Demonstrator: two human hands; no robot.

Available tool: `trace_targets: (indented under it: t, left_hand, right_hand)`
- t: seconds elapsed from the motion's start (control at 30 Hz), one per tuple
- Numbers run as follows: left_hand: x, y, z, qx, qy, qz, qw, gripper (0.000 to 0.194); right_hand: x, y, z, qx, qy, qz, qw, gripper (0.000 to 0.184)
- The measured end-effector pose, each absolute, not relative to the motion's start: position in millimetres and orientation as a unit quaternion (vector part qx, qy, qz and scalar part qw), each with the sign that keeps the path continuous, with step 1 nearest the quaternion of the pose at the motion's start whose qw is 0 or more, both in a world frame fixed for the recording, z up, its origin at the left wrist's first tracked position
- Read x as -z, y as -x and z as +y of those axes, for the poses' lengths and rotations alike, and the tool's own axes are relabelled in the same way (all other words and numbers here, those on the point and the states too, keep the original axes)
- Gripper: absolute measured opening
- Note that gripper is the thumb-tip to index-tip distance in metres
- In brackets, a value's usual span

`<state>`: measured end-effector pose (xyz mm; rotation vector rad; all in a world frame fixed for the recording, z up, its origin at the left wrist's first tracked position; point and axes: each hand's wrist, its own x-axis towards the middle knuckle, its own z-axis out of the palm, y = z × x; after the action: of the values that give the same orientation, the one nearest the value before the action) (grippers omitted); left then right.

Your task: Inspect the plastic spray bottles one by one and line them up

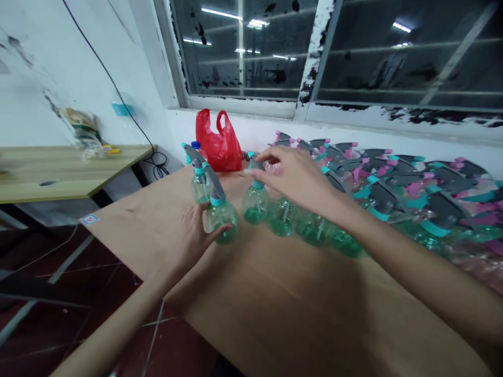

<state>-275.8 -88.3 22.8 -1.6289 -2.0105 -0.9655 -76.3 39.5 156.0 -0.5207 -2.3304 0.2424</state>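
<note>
My left hand (pixel 194 228) is wrapped round the lower body of a clear green spray bottle (pixel 223 220) with a grey and turquoise trigger head, upright on the table. Just behind it stands a second green spray bottle (pixel 199 183). My right hand (pixel 291 170) has its thumb and forefinger closed about the trigger head of another green spray bottle (pixel 255 204), at the left end of a row. The rest of its fingers hide part of the spray bottles (pixel 283 222) behind and beside it.
Many pink and turquoise spray bottles (pixel 408 178) crowd the right of the brown table (pixel 275 298), below the window. A red plastic bag (pixel 220 146) and a blue-capped bottle (pixel 196 145) stand at the back. Another wooden table (pixel 70 178) is at left.
</note>
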Motion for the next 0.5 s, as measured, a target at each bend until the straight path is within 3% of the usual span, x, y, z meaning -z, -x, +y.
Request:
trace_targets:
  t: [0.13,0.33,0.5]
  left_hand:
    - [-29.8,284.8,-65.4,0.311,0.571,-0.727,0.220,0.055]
    - [-30.3,296.3,-40.8,0.271,0.558,-0.744,0.250,0.057]
    - [-30.9,298.2,-31.8,0.244,0.555,-0.751,0.262,0.062]
  right_hand:
    - [-156.4,99.0,68.4,0.002,0.261,-0.902,0.343,0.039]
    - [-142.5,125.5,91.6,0.035,0.315,-0.897,0.308,0.053]
    - [-134.0,132.8,94.4,0.038,0.300,-0.908,0.291,0.046]
